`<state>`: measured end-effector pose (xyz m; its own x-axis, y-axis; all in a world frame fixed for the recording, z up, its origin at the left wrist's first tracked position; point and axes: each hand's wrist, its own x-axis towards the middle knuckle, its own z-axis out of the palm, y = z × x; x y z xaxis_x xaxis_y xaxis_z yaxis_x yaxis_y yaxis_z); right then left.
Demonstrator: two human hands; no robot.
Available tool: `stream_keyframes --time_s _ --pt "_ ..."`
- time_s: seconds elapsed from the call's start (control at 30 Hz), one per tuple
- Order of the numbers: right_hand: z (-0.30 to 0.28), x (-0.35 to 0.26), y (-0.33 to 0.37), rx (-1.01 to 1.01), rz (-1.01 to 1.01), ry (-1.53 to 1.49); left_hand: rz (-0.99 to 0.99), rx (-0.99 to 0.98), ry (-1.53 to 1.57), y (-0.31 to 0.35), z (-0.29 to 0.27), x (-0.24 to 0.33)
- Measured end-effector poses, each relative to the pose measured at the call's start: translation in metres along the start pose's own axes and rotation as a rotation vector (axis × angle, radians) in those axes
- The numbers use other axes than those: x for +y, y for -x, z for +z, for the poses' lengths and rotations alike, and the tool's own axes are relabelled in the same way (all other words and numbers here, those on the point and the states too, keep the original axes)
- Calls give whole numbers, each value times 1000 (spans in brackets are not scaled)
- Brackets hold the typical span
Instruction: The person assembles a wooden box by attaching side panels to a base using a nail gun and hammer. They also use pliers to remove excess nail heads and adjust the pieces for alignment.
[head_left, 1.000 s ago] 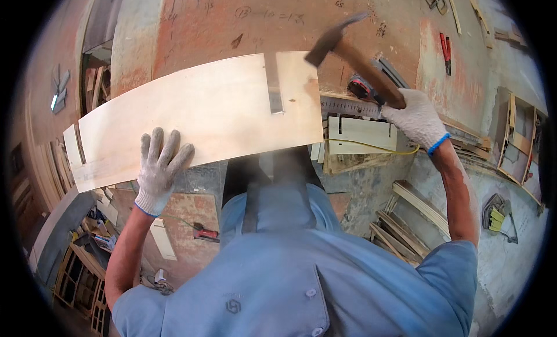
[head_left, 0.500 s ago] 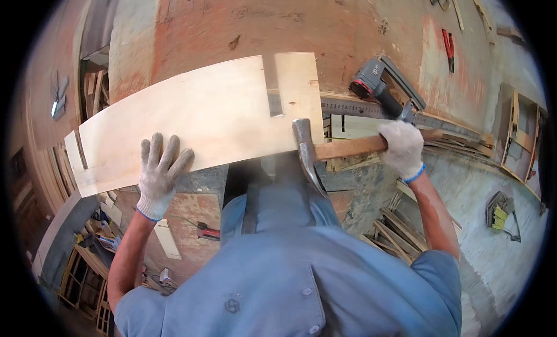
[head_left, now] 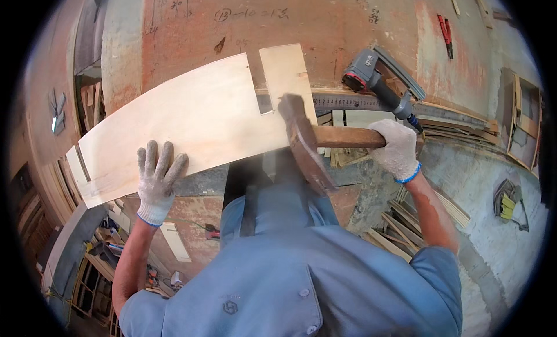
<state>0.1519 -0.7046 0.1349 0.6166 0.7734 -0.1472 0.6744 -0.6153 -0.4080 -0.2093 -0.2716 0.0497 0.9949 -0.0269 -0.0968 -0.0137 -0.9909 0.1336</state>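
Observation:
A pale plywood board (head_left: 185,116) with a curved far edge lies in front of me, one notch cut into its far side and a narrow slot near its left end. My gloved left hand (head_left: 155,180) rests on the board's near edge, fingers spread flat and gripping nothing. My gloved right hand (head_left: 395,148) is closed around the wooden handle of a claw hammer (head_left: 350,137). The hammer's head is smeared by motion and overlaps the board's right part, right of and nearer than the notch; I cannot tell whether it touches the wood.
Beyond my right hand lies a grey nail gun (head_left: 371,76), beside a long metal ruler (head_left: 339,101). Red-handled pliers (head_left: 445,36) are farther back. A wooden frame (head_left: 522,128) stands at far right. Wood scraps (head_left: 397,227) are piled below right, and a metal tool (head_left: 57,111) lies at left.
The hammer head now looks larger and blurred, raised toward me, with my right hand slightly farther left. My left hand stays on the board. The whole view has shifted a little.

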Motion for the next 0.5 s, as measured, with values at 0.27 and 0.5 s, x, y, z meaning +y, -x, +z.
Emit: stream_keyframes --time_s 0.27,0.5 --pt "-36 -42 -18 -176 405 -356 1 -38 -9 3 -3 0" --pt "11 9 -18 -168 355 120 -21 11 8 -4 -4 2"
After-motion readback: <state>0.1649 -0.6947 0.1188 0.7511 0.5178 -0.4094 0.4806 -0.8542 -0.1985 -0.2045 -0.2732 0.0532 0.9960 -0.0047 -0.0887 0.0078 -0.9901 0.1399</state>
